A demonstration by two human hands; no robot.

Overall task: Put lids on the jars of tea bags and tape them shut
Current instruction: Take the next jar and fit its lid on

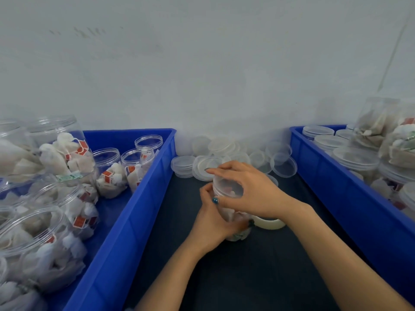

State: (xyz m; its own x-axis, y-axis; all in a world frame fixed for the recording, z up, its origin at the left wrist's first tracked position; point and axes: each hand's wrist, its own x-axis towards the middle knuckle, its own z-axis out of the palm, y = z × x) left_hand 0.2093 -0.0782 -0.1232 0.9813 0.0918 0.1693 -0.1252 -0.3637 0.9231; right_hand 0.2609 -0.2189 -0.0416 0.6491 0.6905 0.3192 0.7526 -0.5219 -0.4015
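Bare forearms, teal-painted fingernails on left hand (210, 221) and right hand (249, 189)

A bright blue left bin (143, 198) and matching right bin (350, 198) flank a near-black mat (247, 277); the centre jar (226, 189) is clear; tea bags (54, 158) white, tags (82, 145) red; lids (224, 149) translucent white; tape roll (269, 223) cream; thumbnail (215, 200) teal; wall (202, 63) pale grey.
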